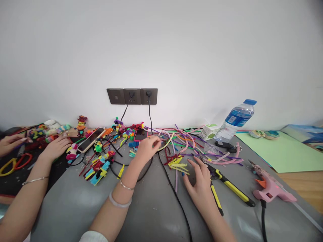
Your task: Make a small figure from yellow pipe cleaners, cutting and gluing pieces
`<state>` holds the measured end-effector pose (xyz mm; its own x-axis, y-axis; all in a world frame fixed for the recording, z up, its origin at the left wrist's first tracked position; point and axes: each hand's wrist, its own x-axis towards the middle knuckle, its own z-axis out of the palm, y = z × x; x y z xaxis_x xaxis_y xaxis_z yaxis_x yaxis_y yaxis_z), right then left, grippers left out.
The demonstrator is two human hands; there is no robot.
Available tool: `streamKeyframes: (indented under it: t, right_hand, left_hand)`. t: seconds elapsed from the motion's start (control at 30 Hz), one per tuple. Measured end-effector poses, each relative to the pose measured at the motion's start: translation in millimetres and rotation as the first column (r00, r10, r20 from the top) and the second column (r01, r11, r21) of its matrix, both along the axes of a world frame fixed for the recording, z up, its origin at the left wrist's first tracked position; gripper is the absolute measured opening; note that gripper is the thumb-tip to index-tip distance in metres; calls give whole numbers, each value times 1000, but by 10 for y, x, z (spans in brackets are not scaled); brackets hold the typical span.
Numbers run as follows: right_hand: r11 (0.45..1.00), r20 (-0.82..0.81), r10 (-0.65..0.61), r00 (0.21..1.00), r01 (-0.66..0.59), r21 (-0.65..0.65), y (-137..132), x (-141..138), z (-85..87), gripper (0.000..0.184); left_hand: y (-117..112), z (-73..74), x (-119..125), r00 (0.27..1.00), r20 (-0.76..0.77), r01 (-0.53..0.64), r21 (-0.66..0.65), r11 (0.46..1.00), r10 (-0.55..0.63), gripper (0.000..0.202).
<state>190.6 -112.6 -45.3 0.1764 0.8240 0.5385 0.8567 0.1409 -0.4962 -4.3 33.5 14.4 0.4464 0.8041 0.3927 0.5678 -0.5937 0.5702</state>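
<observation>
My left hand [149, 146], with two bracelets on its wrist, reaches into a tangle of coloured pipe cleaners [191, 144] at the back of the grey table [151, 208]. Its fingers are pinched on a pale yellow pipe cleaner [167, 144]. My right hand [199, 183] lies flat on the table with fingers spread and holds nothing. It rests beside short yellow pipe-cleaner pieces [178, 165] and yellow-and-black pliers [228, 185].
A pink glue gun [270, 189] lies at the right, with a water bottle [237, 121], a small carton [210, 131] and a green sheet [282, 151] behind. Black cables run from wall sockets [132, 96]. Two phones [91, 139] [140, 134] lie among small colourful figures. Another person's hands [55, 146] work at the left.
</observation>
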Motion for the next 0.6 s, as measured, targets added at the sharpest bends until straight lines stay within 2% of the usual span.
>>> streamKeyframes:
  t: [0.1, 0.23, 0.4, 0.5, 0.6]
  right_hand:
    - [1000, -20, 16, 1000, -16, 6, -9, -13, -23, 37]
    - [999, -3, 30, 1000, -30, 16, 2, 3, -34, 37]
    - [1000, -4, 27, 1000, -26, 13, 6, 3, -37, 37]
    - [1000, -3, 27, 1000, -27, 13, 3, 7, -41, 37]
    - [999, 3, 26, 1000, -26, 23, 6, 16, -53, 37]
  left_hand:
    - [133, 33, -179, 996, -16, -91, -40, 995, 90, 14]
    - [152, 6, -241, 994, -107, -11, -198, 980, -10, 12]
    - [94, -80, -168, 980, -165, 64, -281, 957, -113, 8]
    - [73, -88, -136, 978, -184, 47, -270, 962, -100, 11]
    - [50, -60, -98, 984, -166, 25, -181, 983, -56, 12]
